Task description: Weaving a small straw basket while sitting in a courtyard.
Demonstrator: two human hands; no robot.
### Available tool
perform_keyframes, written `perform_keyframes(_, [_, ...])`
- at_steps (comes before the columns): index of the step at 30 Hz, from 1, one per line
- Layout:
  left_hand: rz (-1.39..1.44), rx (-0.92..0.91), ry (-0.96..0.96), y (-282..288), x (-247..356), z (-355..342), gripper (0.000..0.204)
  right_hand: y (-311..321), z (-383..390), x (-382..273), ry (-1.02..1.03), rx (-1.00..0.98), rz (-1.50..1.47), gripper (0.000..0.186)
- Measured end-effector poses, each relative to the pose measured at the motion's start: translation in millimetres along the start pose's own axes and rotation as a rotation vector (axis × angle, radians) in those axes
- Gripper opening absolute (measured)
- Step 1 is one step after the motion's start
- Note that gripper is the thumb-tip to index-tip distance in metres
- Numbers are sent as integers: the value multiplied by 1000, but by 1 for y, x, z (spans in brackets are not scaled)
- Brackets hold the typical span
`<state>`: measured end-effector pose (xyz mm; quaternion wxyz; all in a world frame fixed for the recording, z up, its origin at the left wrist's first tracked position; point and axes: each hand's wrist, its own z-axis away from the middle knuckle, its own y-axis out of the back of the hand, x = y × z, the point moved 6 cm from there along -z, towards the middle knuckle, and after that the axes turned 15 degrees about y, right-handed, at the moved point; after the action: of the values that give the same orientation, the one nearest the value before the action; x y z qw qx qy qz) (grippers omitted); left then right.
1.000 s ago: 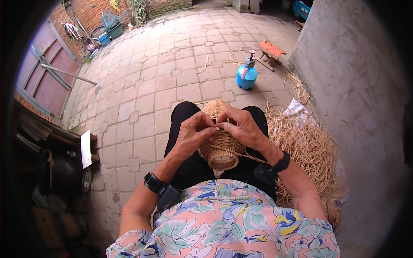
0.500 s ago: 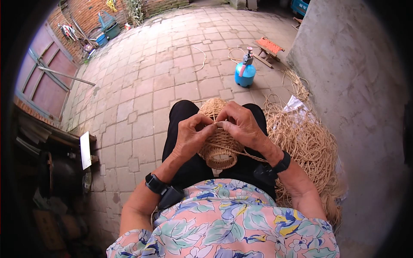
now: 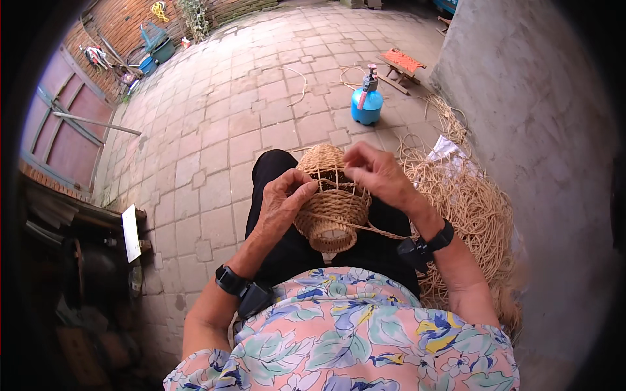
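A tan woven basket (image 3: 334,207) lies across my lap, its round rimmed mouth toward me. Midway along it, bare upright stakes bridge a gap between two woven sections. At the left end of this gap, my left hand (image 3: 285,199) pinches the basket's edge with thumb and fingers. My right hand (image 3: 385,179) is raised beside the gap's right side, thumb and fingers drawn together; whatever is between them is too small to make out. A twisted cord (image 3: 386,232) runs from the basket toward my right wrist.
A big heap of loose tan cord (image 3: 466,221) lies to my right along the grey wall (image 3: 535,143). Ahead stand a blue pump sprayer (image 3: 367,105) and a low folding stool (image 3: 403,62) with an orange seat. A white board (image 3: 130,233) is at left.
My right hand has moved away from my left, up and to the right, uncovering the gap with its stakes. My left hand has shifted slightly left. The view has tilted a little.
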<state>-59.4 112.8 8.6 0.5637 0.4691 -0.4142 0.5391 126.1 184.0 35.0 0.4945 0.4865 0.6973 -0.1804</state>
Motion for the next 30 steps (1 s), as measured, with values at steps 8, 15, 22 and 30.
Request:
perform_keyframes(8, [-326, 21, -218, -6, 24, -6, 12, -18, 19, -4, -13, -53, 280, 16])
perform_keyframes(15, [-216, -21, -8, 6, 31, -25, 17, 5, 43, -5, -5, 34, 282, 11])
perform_keyframes(22, [-384, -87, -27, 1, 24, -9, 15, 2, 50, -1, -21, 72, 279, 11])
perform_keyframes(30, [-475, -46, -165, -21, 50, -12, 20, 1, 52, -3, -20, 79, 253, 11])
